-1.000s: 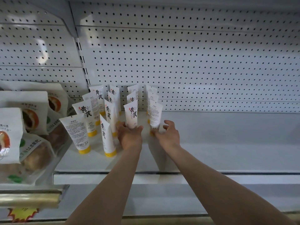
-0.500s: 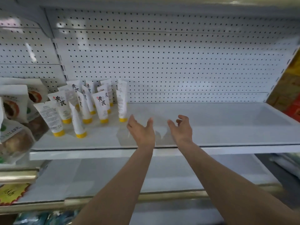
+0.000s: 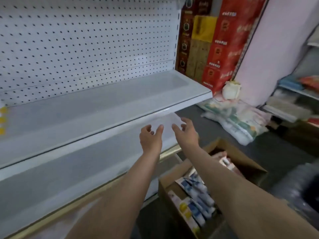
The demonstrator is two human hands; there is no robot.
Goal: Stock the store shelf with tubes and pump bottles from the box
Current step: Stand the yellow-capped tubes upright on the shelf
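Observation:
My left hand (image 3: 150, 137) and my right hand (image 3: 185, 131) hover side by side in front of the lower shelf's right end, fingers loosely curled, holding nothing. The white shelf (image 3: 120, 107) runs across the view and is bare on its right part. Yellow caps of the stocked tubes (image 3: 2, 119) peek in at the far left edge. Below my right forearm an open cardboard box (image 3: 245, 163) stands on the floor. It holds blue-and-white tubes (image 3: 198, 200) and a pump bottle (image 3: 225, 161), partly hidden by my arm.
A white pegboard (image 3: 86, 40) backs the shelf. Red and yellow cartons (image 3: 222, 40) are stacked right of the shelf end. Soft plastic packs (image 3: 234, 118) lie on the grey floor beyond the box. Another rack (image 3: 293, 100) stands at the far right.
My view has swung right and down, away from the standing tubes toward the box. Both hands have left the tubes and moved off the shelf toward its right end, still holding nothing.

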